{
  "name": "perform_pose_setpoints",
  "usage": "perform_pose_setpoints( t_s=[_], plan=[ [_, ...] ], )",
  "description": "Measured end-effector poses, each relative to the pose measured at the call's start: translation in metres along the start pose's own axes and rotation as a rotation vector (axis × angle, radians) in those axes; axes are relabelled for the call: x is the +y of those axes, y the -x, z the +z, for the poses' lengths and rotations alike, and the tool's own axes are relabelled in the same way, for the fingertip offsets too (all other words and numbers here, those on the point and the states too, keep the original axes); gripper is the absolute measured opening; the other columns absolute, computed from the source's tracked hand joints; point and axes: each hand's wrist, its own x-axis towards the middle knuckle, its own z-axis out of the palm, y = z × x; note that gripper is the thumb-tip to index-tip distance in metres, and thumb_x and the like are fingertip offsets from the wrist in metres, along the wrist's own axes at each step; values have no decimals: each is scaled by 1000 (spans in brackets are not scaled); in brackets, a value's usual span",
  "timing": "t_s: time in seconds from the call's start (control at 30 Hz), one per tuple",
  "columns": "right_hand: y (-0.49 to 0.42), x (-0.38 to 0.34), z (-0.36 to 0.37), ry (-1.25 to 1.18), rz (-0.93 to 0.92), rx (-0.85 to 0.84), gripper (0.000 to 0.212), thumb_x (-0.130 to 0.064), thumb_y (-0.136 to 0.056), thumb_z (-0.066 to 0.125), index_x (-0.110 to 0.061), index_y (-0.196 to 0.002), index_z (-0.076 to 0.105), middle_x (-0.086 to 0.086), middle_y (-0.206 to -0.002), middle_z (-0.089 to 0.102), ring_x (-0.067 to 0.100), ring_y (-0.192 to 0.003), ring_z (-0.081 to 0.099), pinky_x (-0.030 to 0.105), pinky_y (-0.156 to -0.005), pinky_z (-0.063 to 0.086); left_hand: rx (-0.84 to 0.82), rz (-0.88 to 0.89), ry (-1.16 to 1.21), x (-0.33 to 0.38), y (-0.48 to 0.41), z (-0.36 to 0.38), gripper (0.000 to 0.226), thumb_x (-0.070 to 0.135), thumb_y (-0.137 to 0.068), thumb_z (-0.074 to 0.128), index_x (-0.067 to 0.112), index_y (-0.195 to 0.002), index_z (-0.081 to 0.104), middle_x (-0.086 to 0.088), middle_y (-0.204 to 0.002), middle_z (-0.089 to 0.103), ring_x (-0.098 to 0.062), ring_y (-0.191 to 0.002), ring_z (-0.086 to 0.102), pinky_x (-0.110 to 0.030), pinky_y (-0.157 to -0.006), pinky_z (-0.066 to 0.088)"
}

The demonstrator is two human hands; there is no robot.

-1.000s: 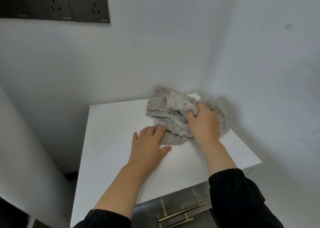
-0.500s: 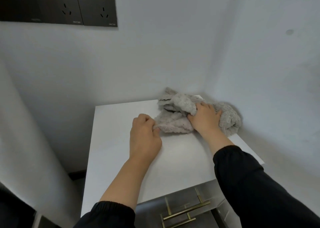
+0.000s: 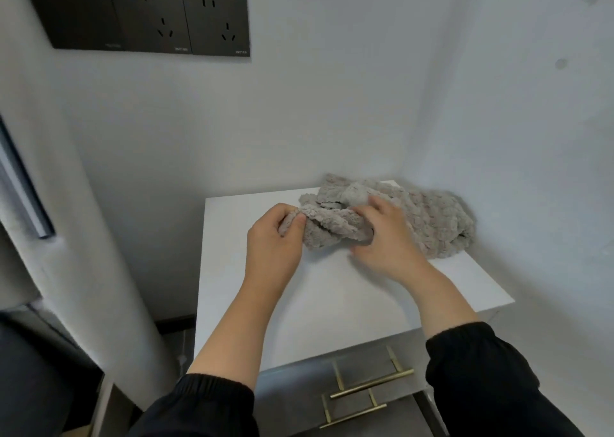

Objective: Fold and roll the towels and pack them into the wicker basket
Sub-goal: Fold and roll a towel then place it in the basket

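Note:
A heap of fluffy grey towels (image 3: 428, 217) lies crumpled in the far right corner of the white cabinet top (image 3: 319, 307), against the walls. My left hand (image 3: 274, 240) pinches the left end of the front towel between thumb and fingers. My right hand (image 3: 387, 237) grips the same towel's bunched middle, fingers curled over it. The towel stretches between both hands, just above the surface. No wicker basket is in view.
The cabinet stands in a wall corner, with brass drawer handles (image 3: 368, 390) on its grey front below. Dark wall sockets (image 3: 179, 14) sit high on the left. A pale rounded column (image 3: 83, 237) rises close to the cabinet's left side.
My left hand went from lying flat beside the pile to pinching a towel's end and lifting it. My right hand shifted nearer, regripping the towel's middle. The camera view swung right.

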Motion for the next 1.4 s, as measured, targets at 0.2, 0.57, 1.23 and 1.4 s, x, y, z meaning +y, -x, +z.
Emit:
perform_pose_setpoints(
  t_s=[0.2, 0.57, 1.23, 1.4],
  plan=[
    [9, -17, -2, -133, 111, 338, 25, -6, -79, 62, -14, -58, 50, 1, -75, 44, 21, -70, 44, 29, -58, 27, -39, -83, 147, 2, 1, 2, 16, 18, -88, 66, 22, -103, 63, 4, -87, 67, -2, -79, 61, -10, -68, 47],
    [6, -27, -82, -902, -64, 221, 6, -14, -74, 58, -20, -74, 59, -19, -66, 65, -3, -67, 59, 26, -82, 46, -51, -222, 315, -1, -17, -9, 25, 23, -100, 43, 28, -119, 58, 7, -120, 62, -7, -116, 55, -30, -97, 44],
    [18, 49, -47, 335, 260, -577, 98, -42, -75, 76, -40, -150, 14, -1, -159, 11, 29, -145, 7, 53, -114, 19, -265, 35, -678, -1, -12, -10, 24, 4, -76, 52, 27, -83, 59, 4, -87, 51, -19, -82, 50, -31, -67, 40],
    [6, 47, -19, 264, 271, 31, 14, -13, -84, 50, -19, -71, 53, 1, -82, 60, 25, -82, 58, 30, -58, 42, -26, -82, -735, -15, -24, -42, 12, 2, -77, 51, 12, -71, 53, -6, -78, 50, -24, -64, 45, -27, -48, 25]
  ],
)
